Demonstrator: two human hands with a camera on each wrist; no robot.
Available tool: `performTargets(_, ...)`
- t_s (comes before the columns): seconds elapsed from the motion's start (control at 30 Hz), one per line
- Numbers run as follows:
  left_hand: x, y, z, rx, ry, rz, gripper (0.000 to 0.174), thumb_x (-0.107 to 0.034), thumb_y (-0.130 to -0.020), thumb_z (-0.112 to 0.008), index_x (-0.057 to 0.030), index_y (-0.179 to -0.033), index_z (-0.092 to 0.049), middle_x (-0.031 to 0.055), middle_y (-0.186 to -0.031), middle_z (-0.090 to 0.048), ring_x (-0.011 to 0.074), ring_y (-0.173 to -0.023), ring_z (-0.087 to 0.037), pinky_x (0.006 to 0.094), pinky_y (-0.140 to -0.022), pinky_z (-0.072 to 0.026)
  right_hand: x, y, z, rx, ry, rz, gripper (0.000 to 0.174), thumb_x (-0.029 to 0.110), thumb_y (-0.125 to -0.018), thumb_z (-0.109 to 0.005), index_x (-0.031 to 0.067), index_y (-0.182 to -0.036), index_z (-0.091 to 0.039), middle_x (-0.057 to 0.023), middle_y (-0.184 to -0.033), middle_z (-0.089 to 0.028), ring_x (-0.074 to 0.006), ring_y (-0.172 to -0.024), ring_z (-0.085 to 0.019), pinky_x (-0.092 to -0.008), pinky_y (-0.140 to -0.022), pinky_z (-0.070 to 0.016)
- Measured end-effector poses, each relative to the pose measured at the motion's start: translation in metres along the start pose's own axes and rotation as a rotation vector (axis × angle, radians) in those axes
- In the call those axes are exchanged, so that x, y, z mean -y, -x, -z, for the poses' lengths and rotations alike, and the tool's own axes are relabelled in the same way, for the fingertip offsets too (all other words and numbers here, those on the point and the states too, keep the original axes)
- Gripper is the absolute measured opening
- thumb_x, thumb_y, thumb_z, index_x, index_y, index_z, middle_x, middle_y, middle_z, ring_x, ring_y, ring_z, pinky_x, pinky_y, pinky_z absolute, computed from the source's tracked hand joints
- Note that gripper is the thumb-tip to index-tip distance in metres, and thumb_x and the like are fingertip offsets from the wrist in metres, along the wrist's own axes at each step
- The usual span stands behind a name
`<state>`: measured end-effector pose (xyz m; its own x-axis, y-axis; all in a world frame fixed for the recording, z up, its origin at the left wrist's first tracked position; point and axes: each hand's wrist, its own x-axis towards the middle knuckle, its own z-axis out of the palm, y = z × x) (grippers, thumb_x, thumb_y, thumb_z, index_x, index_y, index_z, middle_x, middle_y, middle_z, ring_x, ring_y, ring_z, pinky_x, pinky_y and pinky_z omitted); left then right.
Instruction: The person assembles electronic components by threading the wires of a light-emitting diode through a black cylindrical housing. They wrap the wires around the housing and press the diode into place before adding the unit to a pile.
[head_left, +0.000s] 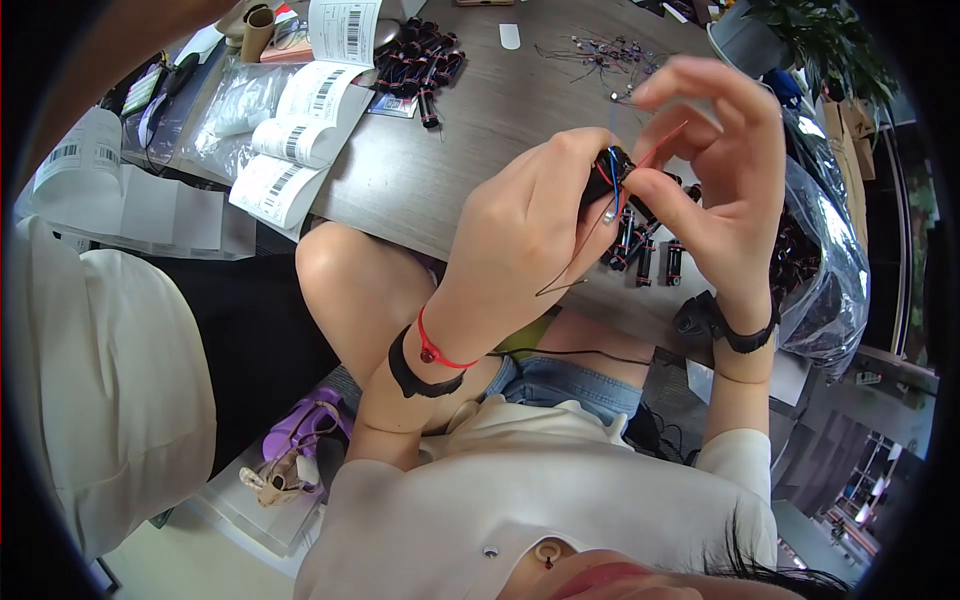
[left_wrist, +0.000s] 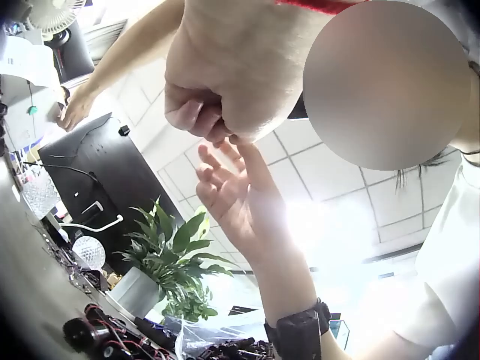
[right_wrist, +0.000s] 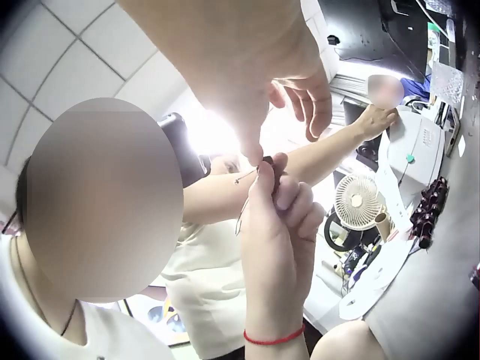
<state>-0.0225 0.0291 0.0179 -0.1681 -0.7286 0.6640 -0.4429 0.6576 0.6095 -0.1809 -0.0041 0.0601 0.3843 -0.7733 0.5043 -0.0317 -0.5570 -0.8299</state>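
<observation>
In the head view my left hand (head_left: 530, 220) grips a small black part (head_left: 600, 180) with a red and a blue wire on it. My right hand (head_left: 725, 175) has its thumb at the end of this part, its other fingers bent and spread. A red wire (head_left: 665, 146) sticks out beside the thumb. Thin dark leads hang below the left hand. The right wrist view shows the right hand (right_wrist: 262, 82) from above, meeting the part at the left fingertips (right_wrist: 279, 161); the left wrist view shows the left hand (left_wrist: 232, 75) curled, its grip hidden.
More black parts (head_left: 645, 255) lie under the hands, and a pile of them (head_left: 415, 60) at the back. Loose wired pieces (head_left: 610, 52) lie at the back right. Label sheets (head_left: 300, 130) cover the left side; a plastic bag (head_left: 825, 260) stands right. Another person's arm (head_left: 110, 60) reaches in upper left.
</observation>
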Motion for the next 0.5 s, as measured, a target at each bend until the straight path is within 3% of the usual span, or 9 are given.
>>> performTargets(0.07,-0.003,0.001,0.001,-0.009,0.016,0.018,0.031,-0.004,-0.080,-0.061,0.0010,-0.108,-0.048,0.0134,-0.090,-0.054,0.0307,-0.076,-0.058,0.0371,-0.064,-0.0474,-0.001,0.000,0.001,-0.077,-0.027,-0.029,0.031,-0.003,-0.076,-0.069,-0.0046,-0.104,-0.055,-0.0111,-0.099,-0.053,-0.0146,-0.087,-0.053,-0.0240,-0.072,-0.0452)
performTargets(0.17,-0.002,0.001,0.000,-0.014,0.021,0.023,0.031,-0.003,-0.081,-0.060,0.0012,-0.109,-0.048,0.0135,-0.090,-0.055,0.0308,-0.075,-0.058,0.0371,-0.064,-0.0474,-0.012,0.000,0.014,0.146,-0.006,-0.038,0.028,-0.002,-0.076,-0.069,-0.0042,-0.102,-0.057,-0.0108,-0.100,-0.054,-0.0146,-0.086,-0.053,-0.0244,-0.072,-0.0451)
performTargets(0.27,-0.001,0.002,-0.002,-0.014,0.012,0.019,0.031,-0.003,-0.081,-0.060,0.0012,-0.109,-0.048,0.0137,-0.090,-0.055,0.0311,-0.075,-0.058,0.0370,-0.064,-0.0474,-0.011,0.004,0.009,0.104,0.000,0.056,0.023,-0.004,-0.075,-0.068,-0.0040,-0.097,-0.059,-0.0106,-0.098,-0.055,-0.0152,-0.085,-0.054,-0.0246,-0.073,-0.0448)
performTargets(0.37,-0.003,0.002,-0.006,-0.109,0.037,0.050,0.025,-0.004,-0.086,-0.061,-0.0018,-0.109,-0.052,0.0083,-0.082,-0.056,0.0166,-0.064,-0.056,0.0260,-0.060,-0.0466,-0.010,0.006,0.002,0.053,0.021,0.105,0.019,-0.006,-0.075,-0.067,-0.0040,-0.092,-0.061,-0.0105,-0.095,-0.056,-0.0159,-0.084,-0.054,-0.0249,-0.073,-0.0447)
performTargets(0.5,-0.004,0.004,-0.010,-0.158,0.042,0.113,0.024,-0.003,-0.087,-0.060,-0.0025,-0.110,-0.052,0.0083,-0.081,-0.055,0.0163,-0.064,-0.055,0.0259,-0.060,-0.0463,-0.006,0.008,-0.002,-0.001,0.112,0.125,0.016,-0.011,-0.073,-0.066,-0.0042,-0.087,-0.063,-0.0105,-0.091,-0.057,-0.0171,-0.083,-0.055,-0.0254,-0.073,-0.0447)
